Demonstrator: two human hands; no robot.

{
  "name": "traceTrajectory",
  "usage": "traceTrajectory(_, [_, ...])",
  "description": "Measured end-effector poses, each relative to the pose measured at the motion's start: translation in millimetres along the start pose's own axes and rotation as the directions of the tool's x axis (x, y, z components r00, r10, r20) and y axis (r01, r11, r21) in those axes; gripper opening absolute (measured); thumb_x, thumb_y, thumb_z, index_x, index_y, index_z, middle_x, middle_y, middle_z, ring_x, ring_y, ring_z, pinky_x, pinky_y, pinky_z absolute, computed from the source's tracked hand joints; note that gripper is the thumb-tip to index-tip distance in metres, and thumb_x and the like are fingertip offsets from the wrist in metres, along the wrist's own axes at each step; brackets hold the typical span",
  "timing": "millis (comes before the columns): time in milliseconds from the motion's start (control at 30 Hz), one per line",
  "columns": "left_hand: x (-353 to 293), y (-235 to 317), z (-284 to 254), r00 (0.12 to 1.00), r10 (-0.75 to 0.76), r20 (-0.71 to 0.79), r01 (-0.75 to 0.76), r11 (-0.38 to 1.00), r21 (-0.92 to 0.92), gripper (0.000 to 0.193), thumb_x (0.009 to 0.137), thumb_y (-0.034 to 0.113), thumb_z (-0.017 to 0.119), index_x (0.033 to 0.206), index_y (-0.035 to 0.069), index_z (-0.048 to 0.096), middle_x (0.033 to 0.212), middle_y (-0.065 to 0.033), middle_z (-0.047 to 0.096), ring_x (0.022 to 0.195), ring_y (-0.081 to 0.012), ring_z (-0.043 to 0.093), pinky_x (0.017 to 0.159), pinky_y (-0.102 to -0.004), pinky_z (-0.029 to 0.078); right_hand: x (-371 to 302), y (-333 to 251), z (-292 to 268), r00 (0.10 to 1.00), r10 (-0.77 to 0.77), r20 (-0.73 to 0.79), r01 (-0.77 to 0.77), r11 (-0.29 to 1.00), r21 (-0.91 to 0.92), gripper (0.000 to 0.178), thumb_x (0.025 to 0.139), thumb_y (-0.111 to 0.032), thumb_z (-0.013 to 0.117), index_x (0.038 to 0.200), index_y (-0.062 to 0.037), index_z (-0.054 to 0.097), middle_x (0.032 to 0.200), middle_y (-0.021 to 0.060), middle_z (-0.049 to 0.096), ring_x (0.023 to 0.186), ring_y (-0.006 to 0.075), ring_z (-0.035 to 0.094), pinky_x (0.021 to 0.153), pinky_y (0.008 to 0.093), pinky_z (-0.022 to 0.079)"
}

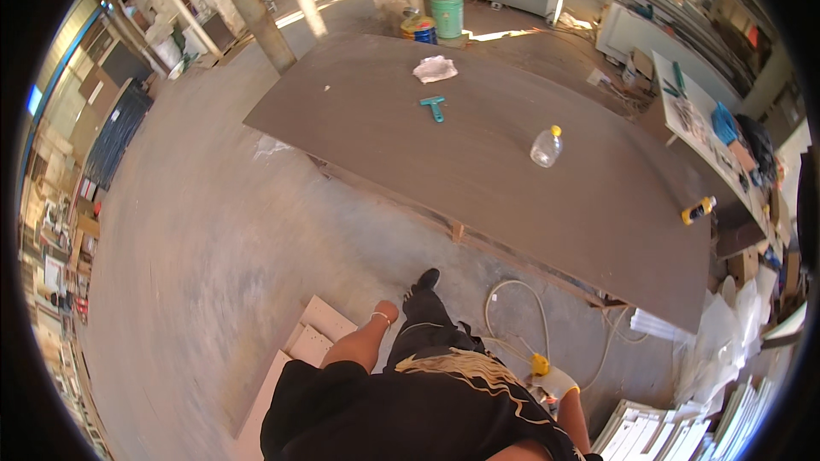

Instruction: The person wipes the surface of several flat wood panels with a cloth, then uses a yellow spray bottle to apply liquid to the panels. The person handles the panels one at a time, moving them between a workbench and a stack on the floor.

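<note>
My left hand (387, 311), bare with a band at the wrist, hangs over the floor beside my leg, near some pale boards (309, 343). Its fingers are too foreshortened to make out, and no held thing shows. At my right side, my right hand (557, 382) wears a white glove with a yellow cuff and is closed on a yellow-topped hand tool (540, 364). A pale hose (545, 316) loops on the floor near this tool. The lower part of the tool is partly hidden by my hand and clothing.
A large dark panel (410, 171) lies on a stand ahead. On it are a white cloth (436, 69), a teal scraper (434, 107), a clear bottle with yellow cap (547, 147) and a yellow-black bottle (699, 210). White strips (641, 432) lie at lower right.
</note>
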State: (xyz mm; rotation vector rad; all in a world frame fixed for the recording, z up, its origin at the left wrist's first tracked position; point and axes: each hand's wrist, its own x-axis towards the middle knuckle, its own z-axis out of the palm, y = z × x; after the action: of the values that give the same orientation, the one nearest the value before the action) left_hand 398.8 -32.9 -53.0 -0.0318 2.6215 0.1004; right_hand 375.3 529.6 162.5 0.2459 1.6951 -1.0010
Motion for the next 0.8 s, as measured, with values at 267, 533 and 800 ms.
traceTrajectory(267, [178.7, -67.6, -134.7, 0.743, -0.565, -0.359, -0.039, 0.499, -0.866, 0.033, 0.094, 0.011, 0.057, 0.124, 0.003, 0.067, 0.117, -0.0209, 0.072, 0.109, -0.0401, 0.068, 0.095, -0.0482, 0.055, 151.3, -287.8, 70.7, 0.978, -0.011, -0.208, -0.047, 0.962, -0.270, 0.031, 0.091, -0.025, 0.067, 0.101, 0.0040, 0.073, 0.079, 0.0129, 0.074, 0.060, 0.0232, 0.070, 0.053, 0.0365, 0.054])
traceTrajectory(533, [257.9, -235.2, -245.2, 0.765, -0.558, -0.323, 0.067, 0.567, -0.821, 0.035, 0.092, 0.009, 0.059, 0.126, 0.005, 0.067, 0.128, -0.0181, 0.067, 0.122, -0.0390, 0.058, 0.106, -0.0465, 0.049, 322.1, -536.5, 110.0, 0.966, -0.092, -0.242, 0.016, 0.954, -0.298, 0.030, 0.090, -0.024, 0.064, 0.094, 0.0044, 0.071, 0.071, 0.0131, 0.072, 0.053, 0.0242, 0.068, 0.051, 0.0374, 0.055])
traceTrajectory(800, [301.6, -336.3, -266.5, 0.782, -0.435, -0.445, 0.050, 0.756, -0.653, 0.041, 0.088, 0.007, 0.060, 0.129, 0.007, 0.065, 0.134, -0.0146, 0.064, 0.130, -0.0360, 0.054, 0.112, -0.0489, 0.043, 350.2, -645.7, 105.3, 0.985, -0.076, -0.157, 0.047, 0.982, -0.182, 0.023, 0.091, -0.022, 0.067, 0.096, -0.0009, 0.072, 0.070, 0.0069, 0.070, 0.056, 0.0191, 0.067, 0.051, 0.0336, 0.053])
